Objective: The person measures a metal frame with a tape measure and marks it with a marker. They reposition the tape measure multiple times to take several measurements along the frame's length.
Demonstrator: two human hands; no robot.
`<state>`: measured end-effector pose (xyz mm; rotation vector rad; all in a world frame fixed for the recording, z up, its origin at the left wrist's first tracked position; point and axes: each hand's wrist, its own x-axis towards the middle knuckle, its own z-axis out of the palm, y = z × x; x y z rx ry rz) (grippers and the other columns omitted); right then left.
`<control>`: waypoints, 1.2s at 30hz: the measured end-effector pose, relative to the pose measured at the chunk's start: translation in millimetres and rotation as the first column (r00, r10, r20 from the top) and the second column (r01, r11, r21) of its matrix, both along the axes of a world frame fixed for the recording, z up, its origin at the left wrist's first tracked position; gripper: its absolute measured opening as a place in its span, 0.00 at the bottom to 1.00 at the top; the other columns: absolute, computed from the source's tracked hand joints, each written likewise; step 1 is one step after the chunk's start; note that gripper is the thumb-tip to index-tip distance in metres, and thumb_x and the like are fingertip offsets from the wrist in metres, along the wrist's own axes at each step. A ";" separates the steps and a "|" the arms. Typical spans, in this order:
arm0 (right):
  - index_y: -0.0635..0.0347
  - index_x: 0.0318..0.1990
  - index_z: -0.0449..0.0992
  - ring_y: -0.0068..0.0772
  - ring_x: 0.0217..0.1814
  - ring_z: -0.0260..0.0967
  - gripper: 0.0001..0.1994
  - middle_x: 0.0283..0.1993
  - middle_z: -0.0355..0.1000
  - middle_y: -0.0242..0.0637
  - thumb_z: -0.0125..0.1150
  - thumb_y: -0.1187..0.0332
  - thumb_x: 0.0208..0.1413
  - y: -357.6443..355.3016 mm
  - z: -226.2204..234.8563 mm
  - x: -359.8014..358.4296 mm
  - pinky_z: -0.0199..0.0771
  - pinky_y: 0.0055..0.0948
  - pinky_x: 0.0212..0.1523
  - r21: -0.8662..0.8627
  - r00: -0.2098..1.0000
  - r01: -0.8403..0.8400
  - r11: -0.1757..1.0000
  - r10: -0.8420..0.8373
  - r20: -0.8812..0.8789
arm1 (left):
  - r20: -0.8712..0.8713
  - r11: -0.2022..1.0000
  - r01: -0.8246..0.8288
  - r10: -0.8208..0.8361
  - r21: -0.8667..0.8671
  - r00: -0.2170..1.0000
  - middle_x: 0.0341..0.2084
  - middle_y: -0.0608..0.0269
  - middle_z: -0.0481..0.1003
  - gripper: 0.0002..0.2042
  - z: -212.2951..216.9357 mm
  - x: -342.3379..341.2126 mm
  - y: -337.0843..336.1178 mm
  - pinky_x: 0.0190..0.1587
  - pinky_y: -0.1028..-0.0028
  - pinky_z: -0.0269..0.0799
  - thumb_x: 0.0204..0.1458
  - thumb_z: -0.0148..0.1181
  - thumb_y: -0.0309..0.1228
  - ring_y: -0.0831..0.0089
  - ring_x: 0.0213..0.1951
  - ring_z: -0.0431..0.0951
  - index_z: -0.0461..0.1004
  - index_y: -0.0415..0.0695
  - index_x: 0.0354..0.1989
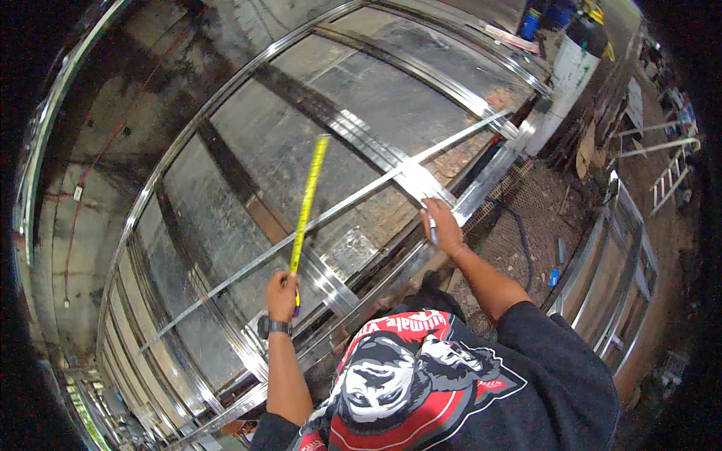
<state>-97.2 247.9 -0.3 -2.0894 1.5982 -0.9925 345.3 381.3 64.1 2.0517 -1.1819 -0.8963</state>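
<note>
My left hand is closed around a tape measure, and its yellow blade sticks out forward over the metal frame. The tape's case is mostly hidden in my fingers. The blade crosses a thin straight metal bar that lies slantwise over the frame. My right hand rests at the near edge of the frame, by the end of a shiny metal crosspiece. Its fingers are closed on a slim whitish pen-like stick, partly covered by the hand.
The large frame of shiny metal tubes has several crosspieces over dark sheets. A white gas cylinder stands at the far right. Another metal frame leans at right, near a dark cable and a small blue object.
</note>
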 end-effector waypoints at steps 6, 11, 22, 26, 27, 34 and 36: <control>0.58 0.60 0.74 0.59 0.52 0.74 0.18 0.49 0.76 0.54 0.62 0.76 0.63 0.3 -16.4 2.5 0.74 0.48 0.51 -0.091 0.990 0.125 0.988 -0.130 -0.047 | 0.316 0.958 0.284 -0.277 0.024 0.907 0.33 0.48 0.81 0.14 1.5 19.0 -59.2 0.42 0.54 0.75 0.60 0.63 0.41 0.45 0.38 0.81 0.79 0.42 0.39; 0.56 0.61 0.74 0.60 0.54 0.74 0.20 0.52 0.76 0.53 0.64 0.75 0.63 -25.0 16.8 36.2 0.75 0.46 0.55 -0.206 0.996 0.093 0.974 -0.093 0.010 | 0.371 0.926 0.378 -0.354 0.007 0.859 0.37 0.46 0.80 0.13 -20.2 30.8 -110.5 0.46 0.52 0.75 0.61 0.62 0.40 0.45 0.42 0.81 0.80 0.41 0.39; 0.56 0.60 0.75 0.55 0.58 0.75 0.20 0.54 0.78 0.49 0.61 0.76 0.61 -164.3 8.3 46.5 0.72 0.44 0.61 0.005 0.926 -0.334 0.942 0.327 0.191 | 0.318 0.873 0.478 -0.481 0.094 0.817 0.36 0.46 0.76 0.13 -41.7 32.5 -172.1 0.48 0.52 0.73 0.61 0.61 0.39 0.44 0.44 0.79 0.80 0.41 0.38; 0.56 0.56 0.76 0.51 0.51 0.76 0.18 0.46 0.79 0.46 0.62 0.77 0.57 -179.9 -10.3 43.0 0.73 0.42 0.54 0.109 0.907 -0.385 0.916 0.354 0.229 | 0.343 0.897 0.439 -0.427 0.047 0.836 0.35 0.46 0.80 0.13 -45.8 23.1 -169.9 0.48 0.51 0.73 0.61 0.61 0.40 0.44 0.43 0.79 0.81 0.42 0.38; 0.56 0.55 0.76 0.51 0.50 0.76 0.19 0.46 0.79 0.46 0.62 0.76 0.56 -181.3 -13.9 41.3 0.74 0.42 0.53 0.108 0.910 -0.375 0.921 0.342 0.236 | 0.333 0.897 0.438 -0.433 0.065 0.838 0.36 0.46 0.80 0.13 -43.7 21.4 -173.4 0.48 0.51 0.73 0.61 0.61 0.40 0.44 0.43 0.79 0.81 0.42 0.38; 0.56 0.54 0.76 0.55 0.49 0.74 0.21 0.45 0.79 0.46 0.61 0.77 0.50 -179.4 -0.9 46.2 0.70 0.45 0.54 0.026 0.919 -0.368 0.930 0.359 0.160 | 0.558 0.912 0.400 -0.379 0.091 0.738 0.33 0.52 0.81 0.11 -49.9 8.2 -166.1 0.48 0.51 0.71 0.60 0.63 0.40 0.48 0.41 0.80 0.81 0.45 0.36; 0.56 0.54 0.76 0.56 0.49 0.73 0.21 0.45 0.78 0.46 0.61 0.77 0.49 -181.7 0.7 45.7 0.68 0.45 0.54 0.083 0.919 -0.375 0.923 0.358 0.164 | 0.650 0.904 0.428 -0.338 0.021 0.681 0.32 0.53 0.81 0.10 -55.0 5.0 -161.1 0.50 0.52 0.69 0.58 0.64 0.39 0.49 0.41 0.80 0.82 0.45 0.35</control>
